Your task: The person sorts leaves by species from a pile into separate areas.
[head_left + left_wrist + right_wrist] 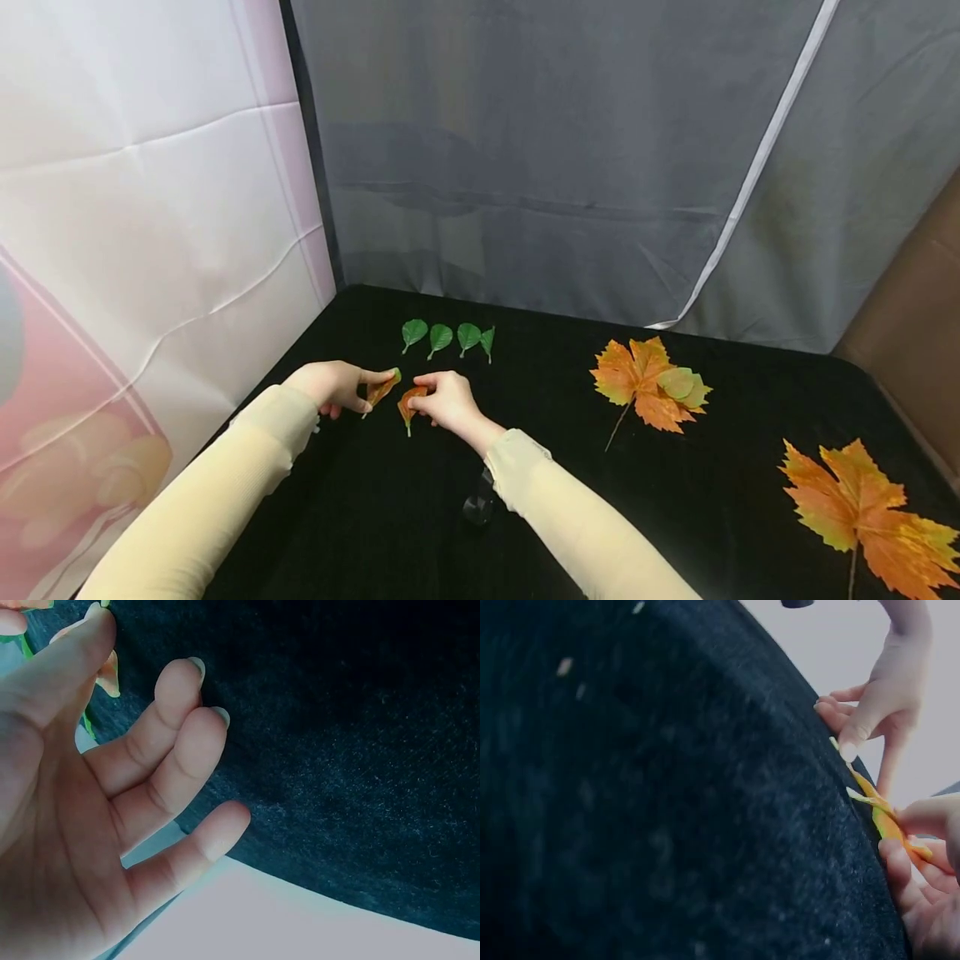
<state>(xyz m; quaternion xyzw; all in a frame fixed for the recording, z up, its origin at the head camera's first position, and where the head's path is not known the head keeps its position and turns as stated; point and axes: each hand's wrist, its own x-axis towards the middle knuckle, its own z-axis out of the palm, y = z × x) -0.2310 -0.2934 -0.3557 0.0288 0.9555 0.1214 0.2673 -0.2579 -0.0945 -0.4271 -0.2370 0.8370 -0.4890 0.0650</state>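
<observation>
In the head view my left hand (337,387) pinches a small orange-green leaf (382,389) between thumb and forefinger, just above the black cloth. Close by on its right, my right hand (452,404) pinches a second orange leaf (408,408), whose pale stem points toward me. The two leaves are a short gap apart there. The right wrist view shows the right hand's leaf (889,827) between thumb and fingers, with the left hand (889,701) behind it. In the left wrist view the other three fingers (176,765) are loosely bent, and the leaf is mostly hidden behind the thumb.
Beyond my hands lies a row of several small green leaves (441,337). To the right are a large orange maple leaf (637,383) with a yellow-green leaf (677,382) on it, and another maple leaf (862,508). A dark transparent object (478,504) sits by my right sleeve.
</observation>
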